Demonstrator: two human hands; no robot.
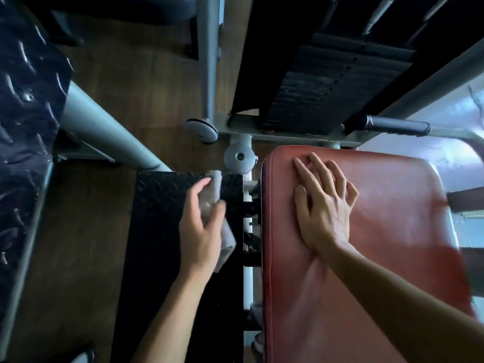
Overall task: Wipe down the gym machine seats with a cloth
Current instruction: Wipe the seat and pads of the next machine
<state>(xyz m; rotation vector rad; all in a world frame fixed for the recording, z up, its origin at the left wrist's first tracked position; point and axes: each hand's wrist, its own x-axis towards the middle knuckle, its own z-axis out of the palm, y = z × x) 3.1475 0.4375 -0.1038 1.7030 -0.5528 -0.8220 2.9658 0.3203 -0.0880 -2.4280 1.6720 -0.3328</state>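
One cloth (pixel 228 238) is seen: pale grey-white, soft, crumpled into a loose fold. It is gripped in the left hand (pixel 200 231), whose fingers and thumb are curled round it, over a black tread plate (pixel 157 205) just beside the seat. One seat (pixel 387 231) is shown, a red padded cushion with a stitched edge and a faint sheen. The right hand (pixel 322 205) is laid flat on it, fingers straight and spread, holding nothing. Two hands are counted, and two tread plates, the second plate (pixel 23 100) at far left. One dark weight stack (pixel 327 85) is set beyond the seat.
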